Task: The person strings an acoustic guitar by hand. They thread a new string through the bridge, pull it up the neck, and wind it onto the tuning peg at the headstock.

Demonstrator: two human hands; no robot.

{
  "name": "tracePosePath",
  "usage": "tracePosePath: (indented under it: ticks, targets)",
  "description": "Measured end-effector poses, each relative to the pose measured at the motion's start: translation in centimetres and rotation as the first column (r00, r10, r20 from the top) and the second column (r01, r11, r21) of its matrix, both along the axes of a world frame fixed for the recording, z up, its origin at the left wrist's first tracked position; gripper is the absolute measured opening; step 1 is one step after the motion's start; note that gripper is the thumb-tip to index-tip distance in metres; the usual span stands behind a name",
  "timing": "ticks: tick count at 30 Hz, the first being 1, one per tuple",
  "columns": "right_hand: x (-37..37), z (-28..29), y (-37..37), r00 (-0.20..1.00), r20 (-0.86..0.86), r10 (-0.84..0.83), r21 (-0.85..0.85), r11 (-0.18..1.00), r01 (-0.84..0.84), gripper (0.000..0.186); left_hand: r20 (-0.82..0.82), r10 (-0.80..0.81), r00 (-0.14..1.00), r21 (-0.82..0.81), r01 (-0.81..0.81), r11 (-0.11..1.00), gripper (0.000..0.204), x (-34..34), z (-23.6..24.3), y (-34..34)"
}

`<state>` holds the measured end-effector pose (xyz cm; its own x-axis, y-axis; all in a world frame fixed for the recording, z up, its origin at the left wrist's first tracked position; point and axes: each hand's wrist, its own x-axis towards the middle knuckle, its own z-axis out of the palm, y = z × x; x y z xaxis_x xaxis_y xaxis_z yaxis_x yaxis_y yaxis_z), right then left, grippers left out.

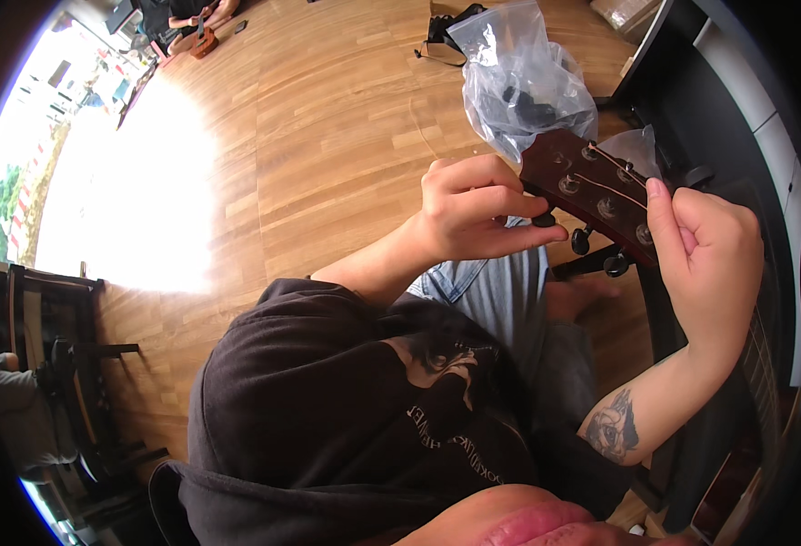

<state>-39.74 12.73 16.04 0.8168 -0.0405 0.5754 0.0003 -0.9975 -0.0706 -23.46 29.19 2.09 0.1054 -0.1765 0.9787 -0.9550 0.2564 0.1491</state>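
A dark reddish-brown guitar headstock (546,159) rises in front of me, with metal posts along it and black tuning pegs (580,240) on its near side. My left hand (468,209) is closed at its left end, thumb and fingers pinching one black tuning peg (543,218). Loose copper-coloured guitar strings (620,166) run slack from the posts toward my right hand (714,241). That hand is curled at the neck end of the headstock, its thumb pressed against a string. Its curled fingers are partly hidden.
Beyond the headstock a clear plastic bag (528,73) with dark items lies on the wooden floor (327,118), near a black strapped pouch (455,32). Black-and-white furniture (737,82) stands close at right. Far left, someone holds a small guitar (202,41). Dark chairs (73,364) stand at left.
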Motion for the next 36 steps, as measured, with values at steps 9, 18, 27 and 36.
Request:
tracePosePath:
  ticks: [9,18,27,36]
  targets:
    - [0.2,0.2,0.0,1.0,0.001,-0.013,-0.028,1.0,0.013,0.045,-0.132,0.081,0.988,0.104,-0.067,0.992,0.031,-2.0,0.1,-0.4]
    - [0.2,0.2,-0.1,1.0,0.004,0.007,-0.01,1.0,-0.007,0.045,0.201,0.104,0.974,-0.097,-0.086,0.992,0.027,0.7,1.1,0.3]
    - [0.1,0.2,0.0,1.0,-0.015,0.005,0.022,1.0,-0.005,0.044,0.065,-0.046,0.997,-0.038,0.048,0.998,0.035,0.3,-0.3,-1.4]
    - [0.4,0.3,-0.3,1.0,0.016,0.016,-0.016,1.0,-0.016,0.044,0.054,-0.239,0.97,-0.095,0.243,0.965,0.026,0.4,-1.1,-1.8]
